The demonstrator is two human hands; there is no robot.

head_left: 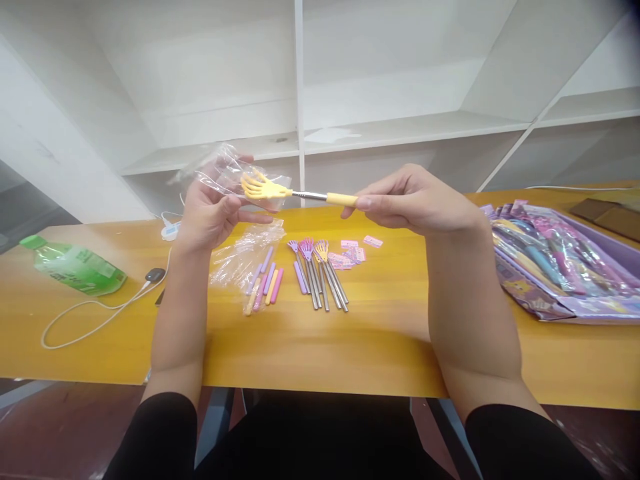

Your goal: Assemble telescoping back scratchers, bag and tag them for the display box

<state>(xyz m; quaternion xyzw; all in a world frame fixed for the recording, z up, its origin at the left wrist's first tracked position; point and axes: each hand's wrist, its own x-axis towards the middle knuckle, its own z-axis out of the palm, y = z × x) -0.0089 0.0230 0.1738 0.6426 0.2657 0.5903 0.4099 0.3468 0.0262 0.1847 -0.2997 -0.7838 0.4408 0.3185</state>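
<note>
A yellow hand-shaped back scratcher (267, 189) with a metal rod and yellow handle is held level above the table. My right hand (400, 200) pinches the end of its handle. In my left hand (215, 200) is a clear plastic bag (225, 170), and the scratcher's yellow head lies at or inside the bag's mouth. Below, on the table, are several metal rods with purple, pink and yellow heads (321, 251). Beside them lie several coloured handle tubes (273, 283), some under clear bags (245, 257). Small pink cards (355, 253) lie to the right of the rods.
A green bottle (75, 265) lies on its side at the left of the wooden table (320, 360), near a white cable (95, 343) and a black plug (155, 274). A purple box (565, 305) of wrapped items stands at the right. White shelves (380, 140) rise behind.
</note>
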